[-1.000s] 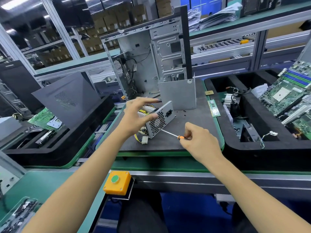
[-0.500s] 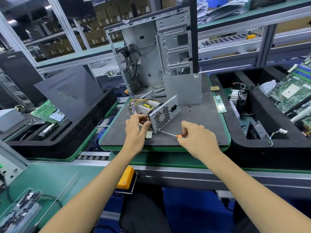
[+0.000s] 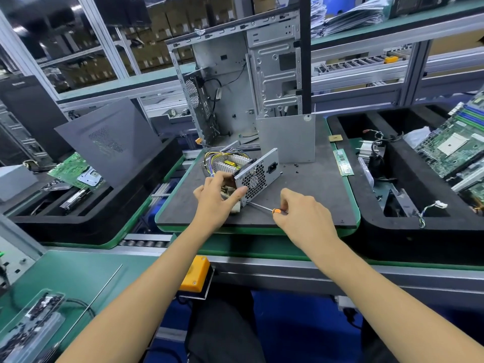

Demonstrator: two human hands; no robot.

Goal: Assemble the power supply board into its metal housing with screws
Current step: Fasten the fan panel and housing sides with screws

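The power supply housing [image 3: 258, 174], silver metal with a honeycomb fan grille and a black socket, lies on the dark mat [image 3: 309, 200]. Inside it I see the board with a heatsink, a yellow part and coloured wires [image 3: 225, 161]. My left hand [image 3: 217, 197] grips the housing's near left corner, thumb against the grille face. My right hand [image 3: 303, 216] holds an orange-handled screwdriver [image 3: 264, 207] whose tip touches the housing's lower front corner. Several loose black screws [image 3: 296, 167] lie on the mat behind it.
A loose silver cover plate [image 3: 286, 138] stands behind the housing, in front of an open computer case [image 3: 235, 85]. Black foam trays hold motherboards on the left [image 3: 73, 171] and right [image 3: 450, 148]. An orange button box [image 3: 195, 275] sits at the bench edge. A screw tray [image 3: 31, 326] lies bottom left.
My left hand came down from above the housing and now grips its near left corner. The right hand stayed put with the screwdriver tip at the housing.
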